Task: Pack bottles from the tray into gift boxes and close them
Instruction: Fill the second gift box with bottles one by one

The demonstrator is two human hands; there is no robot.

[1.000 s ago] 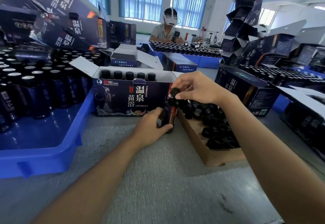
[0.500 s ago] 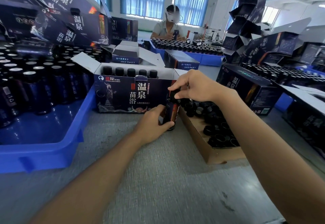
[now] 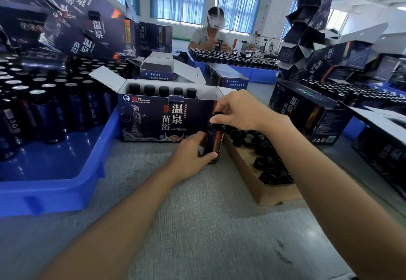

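A dark bottle (image 3: 215, 142) with a red label strip stands upright on the grey table, just right of an open dark-blue gift box (image 3: 164, 121). My left hand (image 3: 191, 156) grips the bottle's lower body. My right hand (image 3: 236, 112) pinches a black cap (image 3: 217, 118) at the bottle's top. The gift box holds a back row of several capped bottles (image 3: 163, 90), and its flaps stand open. On the left, a blue tray (image 3: 66, 183) holds several foil-topped bottles (image 3: 39, 106).
A shallow cardboard box (image 3: 261, 191) of loose black caps lies right of the bottle. Closed and open gift boxes (image 3: 307, 112) crowd the right and back. A person (image 3: 211, 35) works at another blue tray across the table. Bare grey table lies in front.
My hands stay on the bottle and cap. The cap now sits slightly raised and tilted over the bottle's neck.
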